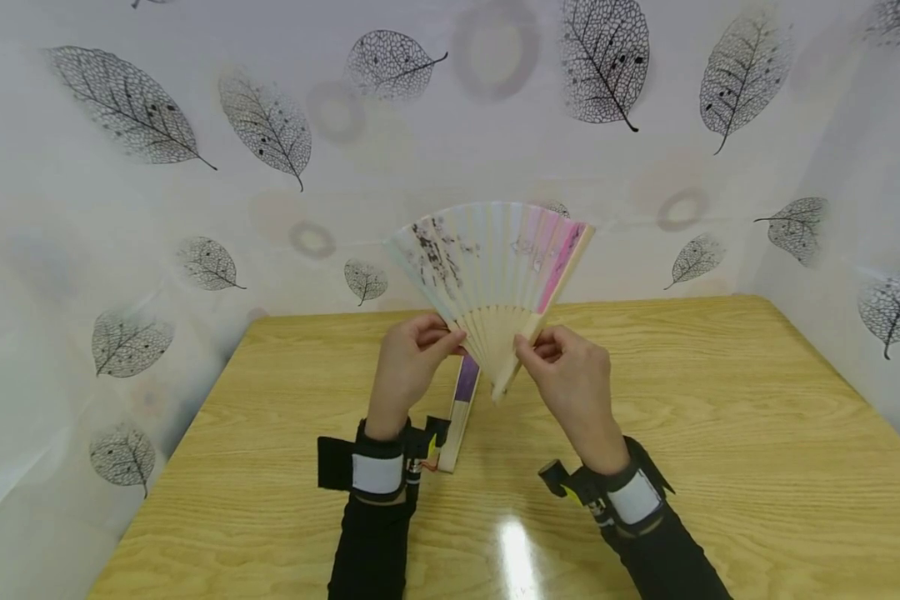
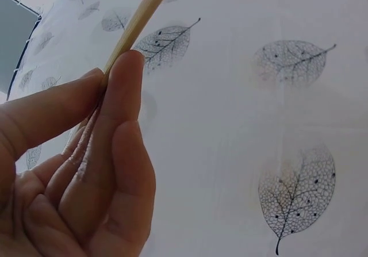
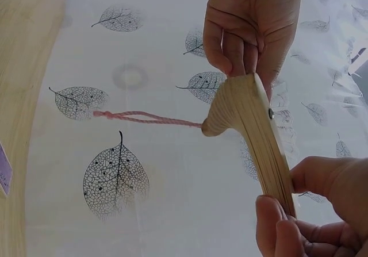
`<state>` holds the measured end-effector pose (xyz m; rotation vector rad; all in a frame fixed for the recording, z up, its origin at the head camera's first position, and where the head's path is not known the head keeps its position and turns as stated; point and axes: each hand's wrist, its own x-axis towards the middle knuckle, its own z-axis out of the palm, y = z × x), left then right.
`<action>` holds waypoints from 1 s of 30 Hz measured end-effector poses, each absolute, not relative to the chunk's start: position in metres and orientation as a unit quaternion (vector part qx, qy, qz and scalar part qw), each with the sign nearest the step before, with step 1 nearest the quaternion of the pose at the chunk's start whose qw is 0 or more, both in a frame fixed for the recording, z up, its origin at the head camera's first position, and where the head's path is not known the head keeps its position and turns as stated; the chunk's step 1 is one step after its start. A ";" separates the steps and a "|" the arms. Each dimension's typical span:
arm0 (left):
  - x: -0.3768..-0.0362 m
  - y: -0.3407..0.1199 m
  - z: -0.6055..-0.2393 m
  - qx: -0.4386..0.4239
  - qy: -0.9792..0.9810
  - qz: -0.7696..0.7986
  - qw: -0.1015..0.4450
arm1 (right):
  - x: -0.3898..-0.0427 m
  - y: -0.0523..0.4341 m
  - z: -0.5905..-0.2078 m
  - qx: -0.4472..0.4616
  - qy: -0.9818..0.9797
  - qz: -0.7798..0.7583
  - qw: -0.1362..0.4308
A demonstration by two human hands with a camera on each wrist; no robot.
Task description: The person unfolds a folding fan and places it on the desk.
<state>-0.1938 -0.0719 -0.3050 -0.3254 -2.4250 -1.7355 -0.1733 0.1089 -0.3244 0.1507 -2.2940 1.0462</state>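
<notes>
A paper folding fan (image 1: 495,258), partly spread, is held upright above the wooden table (image 1: 720,433). Its leaf is white with dark marks on the left and pink on the right. My left hand (image 1: 437,340) pinches the left outer wooden rib (image 2: 135,30) between thumb and fingers. My right hand (image 1: 537,350) pinches the right outer rib. In the right wrist view the bundled ribs (image 3: 253,116) meet at a pivot, with a pink cord (image 3: 144,118) hanging from it. There the left hand (image 3: 253,21) shows above and the right hand (image 3: 322,211) below.
A second, folded fan (image 1: 461,412) with a purple leaf lies on the table under my hands. White sheets printed with leaves (image 1: 135,108) wall in the table at the back and both sides. Black wrist straps sit on both forearms.
</notes>
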 end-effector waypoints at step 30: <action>-0.190 -0.078 -0.300 -0.106 -0.794 -0.594 0.067 | -0.174 0.112 -0.323 0.042 -0.862 0.390 0.320</action>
